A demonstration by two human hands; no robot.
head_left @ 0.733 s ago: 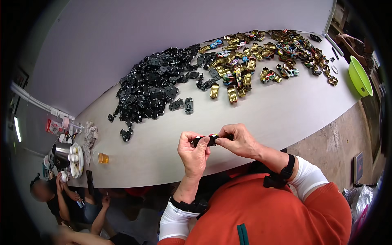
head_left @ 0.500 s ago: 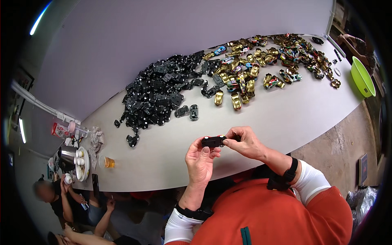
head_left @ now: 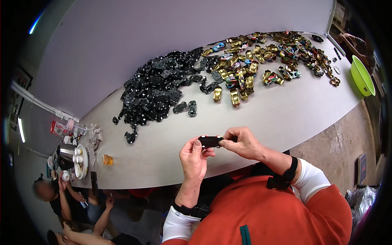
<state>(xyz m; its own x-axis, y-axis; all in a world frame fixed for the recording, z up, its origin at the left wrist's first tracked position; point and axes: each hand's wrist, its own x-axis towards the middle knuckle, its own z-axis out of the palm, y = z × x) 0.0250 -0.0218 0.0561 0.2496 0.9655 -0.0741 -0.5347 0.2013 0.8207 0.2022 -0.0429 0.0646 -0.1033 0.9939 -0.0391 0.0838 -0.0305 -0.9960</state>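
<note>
Above the table's near edge I hold a toy car (head_left: pixel 210 141) with its black underside turned up; a bit of red shows along its far side. My left hand (head_left: pixel 193 158) is closed on its left end, thumb on top and fingers beneath. At the other end, my right hand (head_left: pixel 241 143) pinches it between thumb and fingers. Beyond my hands lies a big heap of black toy car chassis (head_left: pixel 151 90). Right of that heap are many gold and multicoloured toy cars (head_left: pixel 241 71), with a gold car (head_left: pixel 234 98) at the near side of the group.
A second pile of coloured car parts (head_left: pixel 302 55) stretches toward a green basin (head_left: pixel 361 76) at the table's right end. On the left stand a cup of amber drink (head_left: pixel 105 159), a tray of white cups (head_left: pixel 81 162) and a crumpled cloth (head_left: pixel 94 139). People sit at the lower left.
Both hands and the toy car have shifted slightly left in the picture. The right hand's fingers sit closer around the car's end. My view has shifted a little.
</note>
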